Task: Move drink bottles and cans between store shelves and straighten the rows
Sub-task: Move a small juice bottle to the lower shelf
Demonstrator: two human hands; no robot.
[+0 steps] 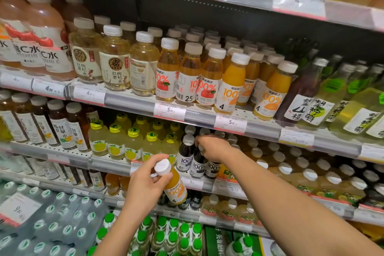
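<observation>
- Orange juice bottle point(174, 185) is in my left hand point(145, 183), held in the air in front of the lower shelves. My fingers are curled around its neck just under the white cap, and the body hangs tilted to the right.
- My right hand point(212, 147) reaches into the shelf and my fingers close on the top of a dark juice bottle point(198, 162) in the front row; its cap is hidden under my hand.
- Risk, as I judge it: I grip the orange bottle only high at the neck, so it may swing or slip if I move fast.
- Another risk: the dark bottles point(187, 154) stand touching each other, so pulling one may tip its neighbour over the shelf edge point(110, 165).
- Around: yellow-capped lemon bottles point(133, 145) stand just beside on the left. The matching orange row point(230, 85) is one shelf higher, with the price rail point(199, 116) between.
</observation>
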